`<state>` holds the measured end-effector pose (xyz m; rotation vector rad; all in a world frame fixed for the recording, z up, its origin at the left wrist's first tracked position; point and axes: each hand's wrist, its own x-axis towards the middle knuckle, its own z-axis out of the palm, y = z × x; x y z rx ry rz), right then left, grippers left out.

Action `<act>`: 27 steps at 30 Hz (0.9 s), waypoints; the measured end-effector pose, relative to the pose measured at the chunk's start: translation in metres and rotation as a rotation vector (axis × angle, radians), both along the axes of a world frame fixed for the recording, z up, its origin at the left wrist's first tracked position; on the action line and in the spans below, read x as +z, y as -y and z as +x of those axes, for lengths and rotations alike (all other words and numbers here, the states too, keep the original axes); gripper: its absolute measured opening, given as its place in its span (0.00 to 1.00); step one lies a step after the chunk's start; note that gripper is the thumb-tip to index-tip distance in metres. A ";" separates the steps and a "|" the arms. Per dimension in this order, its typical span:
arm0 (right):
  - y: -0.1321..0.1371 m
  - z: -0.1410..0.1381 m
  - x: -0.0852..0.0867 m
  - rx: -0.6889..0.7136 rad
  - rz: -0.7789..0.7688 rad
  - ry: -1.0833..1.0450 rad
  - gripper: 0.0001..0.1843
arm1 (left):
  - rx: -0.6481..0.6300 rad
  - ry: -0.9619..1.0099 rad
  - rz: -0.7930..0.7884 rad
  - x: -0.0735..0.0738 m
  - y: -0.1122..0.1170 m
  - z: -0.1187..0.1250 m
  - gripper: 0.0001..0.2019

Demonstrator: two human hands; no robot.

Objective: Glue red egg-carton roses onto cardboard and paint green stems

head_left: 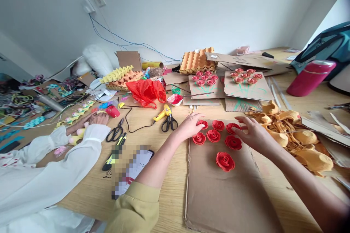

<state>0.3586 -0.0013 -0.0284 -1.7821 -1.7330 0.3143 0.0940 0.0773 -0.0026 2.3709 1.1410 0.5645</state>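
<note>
A brown cardboard sheet [226,200] lies in front of me with several red craft roses on it. My left hand [190,127] reaches to its upper left, thumb and fingers around the edge of a red rose [202,124]. At the upper right, my right hand [254,134] has its thumb and fingers at another red rose [231,128]. Between the hands sit a top-middle rose [218,125] and a rose [213,135] just below it. Others rest at the left [199,138] and right [233,142], and a larger rose [225,161] lies lower down.
Yellow glue gun [163,112], black scissors [169,123] and a phone [133,174] lie left of the cardboard. Orange egg-carton pieces [298,134] are heaped at right, near a pink bottle [311,78]. Rose-covered cardboard panels [247,89] stand behind. A co-worker's white sleeve [79,156] is at left.
</note>
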 end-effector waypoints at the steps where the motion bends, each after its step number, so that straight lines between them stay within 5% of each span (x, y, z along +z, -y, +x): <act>1: 0.002 0.000 0.003 -0.005 0.003 0.003 0.26 | 0.039 0.018 0.019 0.000 0.005 -0.004 0.18; 5: 0.025 0.002 0.016 -0.025 0.042 0.020 0.24 | 0.162 0.067 0.032 -0.001 0.040 -0.021 0.22; 10: 0.069 -0.010 0.021 0.067 0.148 0.015 0.19 | 0.160 0.106 -0.003 -0.012 0.078 -0.029 0.26; 16: 0.100 -0.036 0.011 0.289 0.070 0.029 0.19 | 0.113 0.183 0.228 -0.007 0.102 -0.013 0.17; 20: 0.104 -0.041 0.000 0.370 0.053 0.146 0.25 | 0.042 0.189 0.268 -0.003 0.110 -0.008 0.14; 27: 0.102 -0.054 -0.005 0.386 0.083 0.254 0.23 | 0.107 0.153 0.151 -0.019 0.096 -0.021 0.30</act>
